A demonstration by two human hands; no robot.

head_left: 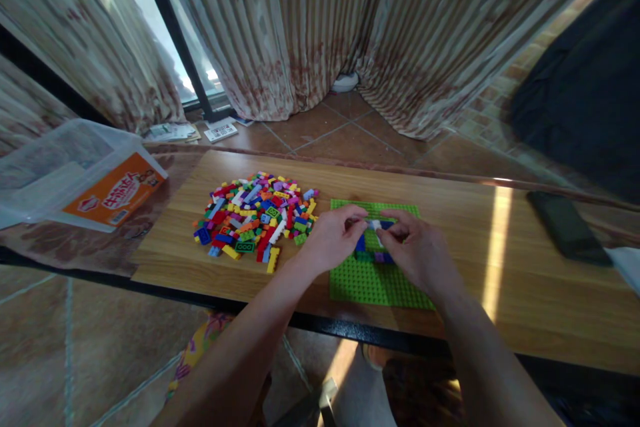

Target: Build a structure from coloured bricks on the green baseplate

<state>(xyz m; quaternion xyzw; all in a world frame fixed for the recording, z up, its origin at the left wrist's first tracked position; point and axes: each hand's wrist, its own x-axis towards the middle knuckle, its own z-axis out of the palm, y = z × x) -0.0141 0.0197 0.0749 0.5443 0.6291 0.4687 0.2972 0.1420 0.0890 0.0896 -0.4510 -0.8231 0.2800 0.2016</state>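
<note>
A green studded baseplate (350, 285) lies on the wooden table, with blue, green and purple toy bricks (367, 257) set on it in an outline. Over its upper part, both my hands are close together. My right hand (417, 250) has its thumb and fingers closed around a small white toy brick (376, 224). Just left of that brick, my left hand (333, 237) is curled with its fingertips pinched; whatever lies between them is hidden. My fingers cover part of the brick outline.
A pile of mixed toy bricks (255, 213) spreads left of the baseplate. A clear plastic box (75, 160) with an orange label stands at the far left. A dark phone (567, 227) lies on the right of the table (465, 233). Patterned curtains hang behind.
</note>
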